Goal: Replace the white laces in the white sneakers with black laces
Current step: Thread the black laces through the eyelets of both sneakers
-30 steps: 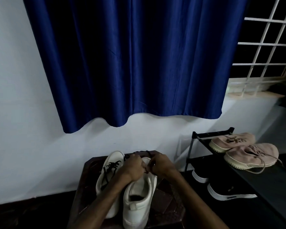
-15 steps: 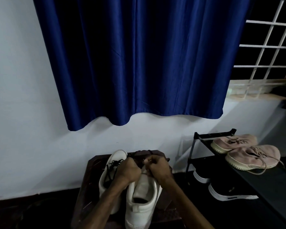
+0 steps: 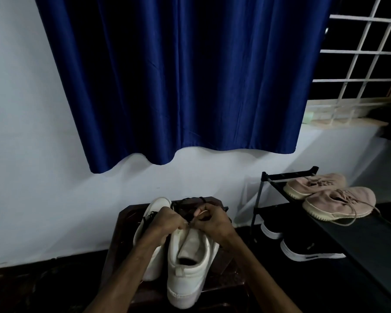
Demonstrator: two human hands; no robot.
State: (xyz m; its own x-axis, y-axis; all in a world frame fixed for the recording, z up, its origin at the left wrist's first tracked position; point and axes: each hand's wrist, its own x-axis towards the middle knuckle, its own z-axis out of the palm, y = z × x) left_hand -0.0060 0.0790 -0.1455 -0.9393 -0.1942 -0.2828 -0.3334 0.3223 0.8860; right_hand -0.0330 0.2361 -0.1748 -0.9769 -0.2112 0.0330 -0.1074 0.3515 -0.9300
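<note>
On the dark stool (image 3: 124,222) at left, a white sneaker (image 3: 155,263) laced in black. Beside it, left hand (image 3: 167,219) and right hand (image 3: 215,220) touching, both pinching the black lace (image 3: 190,216) over the second sneaker (image 3: 187,274). At right, pink shoes (image 3: 339,204) on a rack (image 3: 289,175).

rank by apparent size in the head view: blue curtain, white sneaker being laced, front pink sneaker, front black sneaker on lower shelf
1. blue curtain
2. white sneaker being laced, helped by nearness to the camera
3. front pink sneaker and front black sneaker look alike; not ranked
</note>
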